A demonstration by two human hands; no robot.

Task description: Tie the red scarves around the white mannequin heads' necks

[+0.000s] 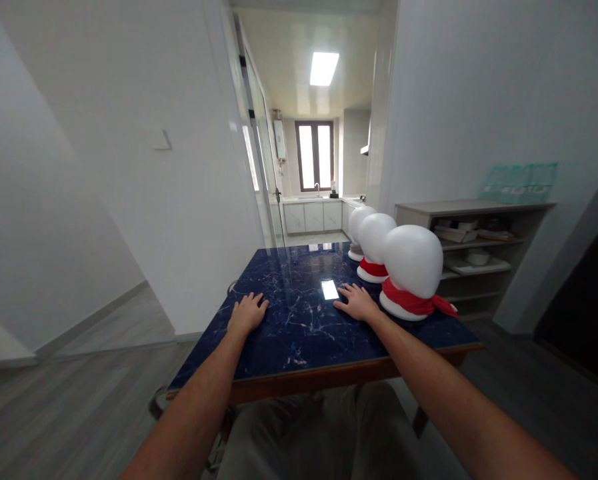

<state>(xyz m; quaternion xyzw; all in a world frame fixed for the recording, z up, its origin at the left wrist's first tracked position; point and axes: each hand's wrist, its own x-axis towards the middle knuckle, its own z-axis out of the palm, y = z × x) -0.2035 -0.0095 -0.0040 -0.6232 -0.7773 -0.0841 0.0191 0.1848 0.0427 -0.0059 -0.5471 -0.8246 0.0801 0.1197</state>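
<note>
My left hand (247, 313) rests palm down on the left part of the blue marble-patterned table (293, 327), fingers spread, holding nothing. Flat on the right part of the tabletop lies my right hand (357, 302), also spread and without anything in it. Close beside it stands the nearest white mannequin head (413, 257), with a red scarf (409, 297) around its neck. Behind that are a second white head (377, 237) with a red cloth (373, 268) at its neck and a third white head (359, 223), partly hidden, with something greyish at its base.
A bright patch, apparently a reflected ceiling light, shows on the glossy tabletop. To the right, a shelf unit (471, 208) holds trays, with a pack of bottles (519, 183) on top. Beyond the table, a doorway leads to a kitchen with white cabinets (313, 218).
</note>
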